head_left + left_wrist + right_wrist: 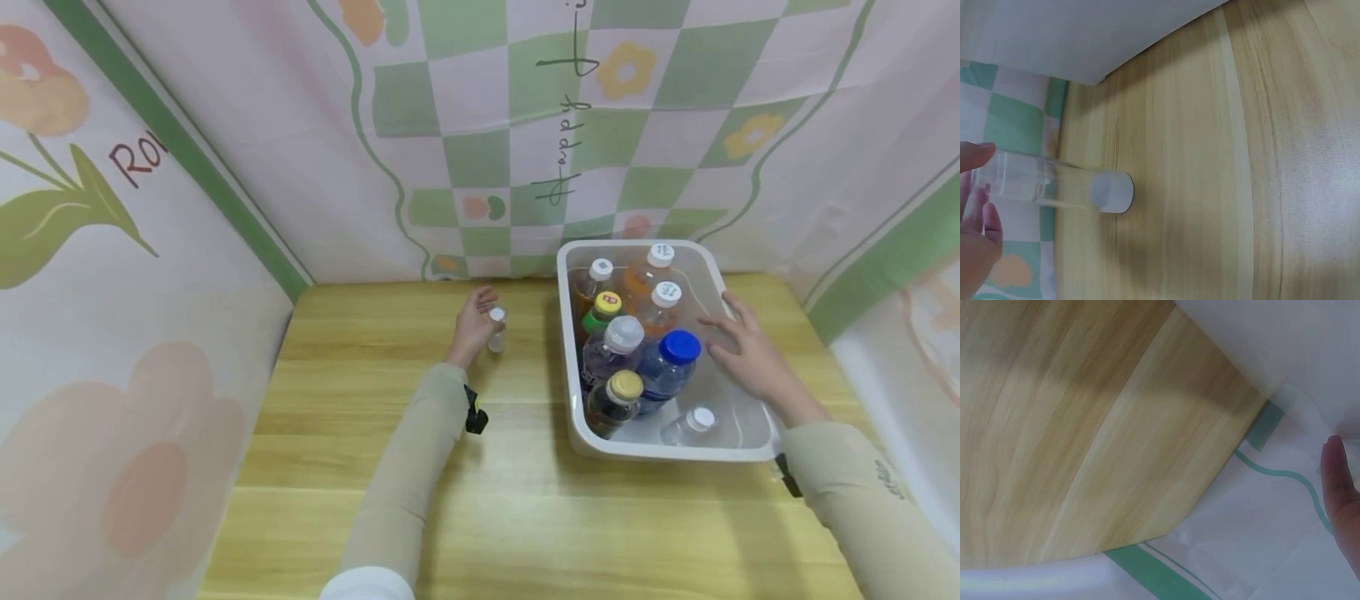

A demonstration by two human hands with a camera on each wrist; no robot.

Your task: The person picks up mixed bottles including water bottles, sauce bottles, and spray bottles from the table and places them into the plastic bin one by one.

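In the head view my left hand (pixel 472 327) is at a small clear bottle (pixel 497 340) near the back of the table. The left wrist view shows its thumb and fingers round one end of that bottle (pixel 1022 178), whose white cap (pixel 1113 192) is at the far end, by the tabletop. My right hand (pixel 750 354) is over the right side of a white plastic bin (pixel 566 350), fingers spread and holding nothing. Only part of this hand (pixel 1342 500) shows in the right wrist view; its contact with the bin cannot be told.
Several drink bottles stand in the bin, among them one with a blue cap (pixel 680 347) and one with a tan cap (pixel 625 385). Another small white-capped bottle (pixel 690 427) is in its front right corner. Patterned curtains (pixel 480 150) border the wooden table (pixel 360 400).
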